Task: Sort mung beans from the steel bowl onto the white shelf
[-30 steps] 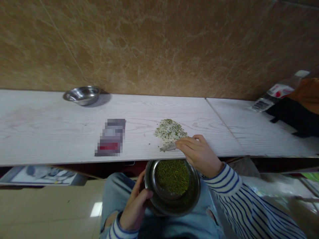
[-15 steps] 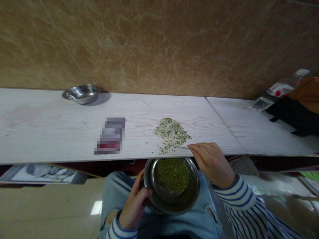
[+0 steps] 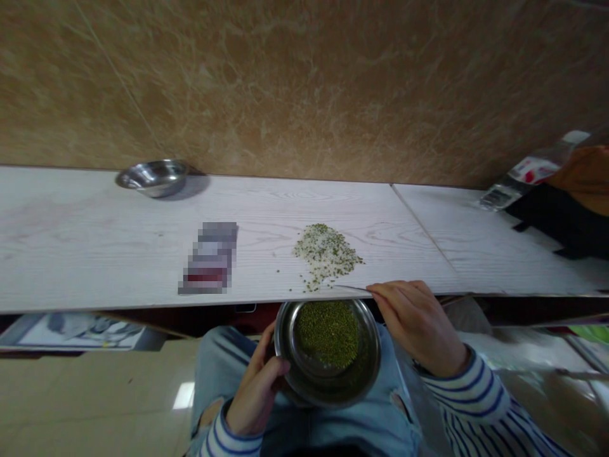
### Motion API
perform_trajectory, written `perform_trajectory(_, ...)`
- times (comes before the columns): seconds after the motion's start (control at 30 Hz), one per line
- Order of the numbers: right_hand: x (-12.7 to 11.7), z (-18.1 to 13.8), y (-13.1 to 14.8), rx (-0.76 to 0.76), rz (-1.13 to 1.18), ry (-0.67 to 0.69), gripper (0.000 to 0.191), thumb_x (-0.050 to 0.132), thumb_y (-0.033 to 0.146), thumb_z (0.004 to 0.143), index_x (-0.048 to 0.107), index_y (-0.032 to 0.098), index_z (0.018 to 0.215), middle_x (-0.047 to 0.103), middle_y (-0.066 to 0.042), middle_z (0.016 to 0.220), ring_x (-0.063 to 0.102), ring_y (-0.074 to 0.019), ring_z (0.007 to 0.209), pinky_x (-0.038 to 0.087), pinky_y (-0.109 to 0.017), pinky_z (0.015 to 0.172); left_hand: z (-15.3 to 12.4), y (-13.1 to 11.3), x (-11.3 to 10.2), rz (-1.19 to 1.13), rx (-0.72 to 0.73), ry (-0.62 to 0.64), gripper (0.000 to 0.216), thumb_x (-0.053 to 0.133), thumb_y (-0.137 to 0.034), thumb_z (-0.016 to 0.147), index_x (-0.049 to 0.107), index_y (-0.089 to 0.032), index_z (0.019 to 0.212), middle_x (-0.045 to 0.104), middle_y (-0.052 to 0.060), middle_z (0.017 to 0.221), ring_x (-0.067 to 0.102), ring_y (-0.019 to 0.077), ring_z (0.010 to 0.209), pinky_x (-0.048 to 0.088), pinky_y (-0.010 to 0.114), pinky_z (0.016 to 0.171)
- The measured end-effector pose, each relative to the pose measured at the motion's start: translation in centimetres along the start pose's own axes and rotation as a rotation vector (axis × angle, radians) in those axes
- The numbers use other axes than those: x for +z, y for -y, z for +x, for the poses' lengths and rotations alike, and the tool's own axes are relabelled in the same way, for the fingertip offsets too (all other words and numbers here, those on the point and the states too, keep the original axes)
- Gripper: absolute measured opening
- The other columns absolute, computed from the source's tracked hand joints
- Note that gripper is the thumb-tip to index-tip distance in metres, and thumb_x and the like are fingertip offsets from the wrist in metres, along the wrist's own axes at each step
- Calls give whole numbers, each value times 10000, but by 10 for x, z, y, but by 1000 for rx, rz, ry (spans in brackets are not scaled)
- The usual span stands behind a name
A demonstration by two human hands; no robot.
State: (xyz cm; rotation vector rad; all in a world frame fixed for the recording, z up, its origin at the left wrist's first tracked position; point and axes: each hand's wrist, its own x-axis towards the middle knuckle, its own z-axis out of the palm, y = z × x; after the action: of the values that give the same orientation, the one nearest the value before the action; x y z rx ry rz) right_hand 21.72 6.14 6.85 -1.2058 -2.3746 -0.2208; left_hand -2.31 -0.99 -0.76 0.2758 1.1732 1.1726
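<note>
My left hand (image 3: pixel 257 387) grips the left rim of a steel bowl (image 3: pixel 328 390) held over my lap below the table edge. Inside it lies a heap of mung beans (image 3: pixel 328 333). Between the fingertips of my right hand (image 3: pixel 419 320), just right of the bowl, is a thin, pointed metal tool (image 3: pixel 352 289); most of its length is hidden by the fingers. Its tip points left, low over the table near the front of a pile of white grains mixed with mung beans (image 3: pixel 327 251). A few loose beans lie left of the pile.
On the white wooden table (image 3: pixel 257 203), a blurred-out flat object (image 3: pixel 209 258) lies left of the pile. An empty steel bowl (image 3: pixel 155 178) stands by the wall. At the right are a plastic bottle (image 3: pixel 523 178) and a black and brown item (image 3: pixel 571 219).
My right hand has drawn back right and toward me, carrying the metal tool's tip away from the pile. My left hand and the bowl have hardly moved.
</note>
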Motion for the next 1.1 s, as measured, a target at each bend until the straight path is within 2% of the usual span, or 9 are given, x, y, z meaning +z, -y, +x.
perform_trajectory(0.23,-1,3,5,-5,13,22,170,466,133,885,586,146,1004,677,-57,884,605,-163,816,376,-316,761,1,1,1,-20,15,11,618,605,-104,555,621,-289,1145,683,11,1037,573,227,991,470,297,760)
perform_trajectory(0.73,6,9,1,50,-61,17,164,453,177,902,586,132,987,652,-62,828,586,-178,778,378,-320,734,0,-2,1,-4,15,36,605,599,-115,569,613,-295,1147,668,13,1075,570,222,968,467,287,704)
perform_trajectory(0.93,6,14,4,48,-40,56,169,452,174,904,584,139,1004,654,-57,832,584,-174,787,371,-321,742,-2,-2,2,4,-17,12,645,601,-124,573,568,-278,1198,682,20,1002,587,193,823,464,282,641)
perform_trajectory(1.1,2,16,7,12,-22,93,174,452,157,900,586,150,1011,662,-54,857,587,-174,820,369,-324,747,-1,-1,1,-3,-16,-4,652,604,-125,565,571,-278,1197,671,24,1058,586,213,891,469,291,662)
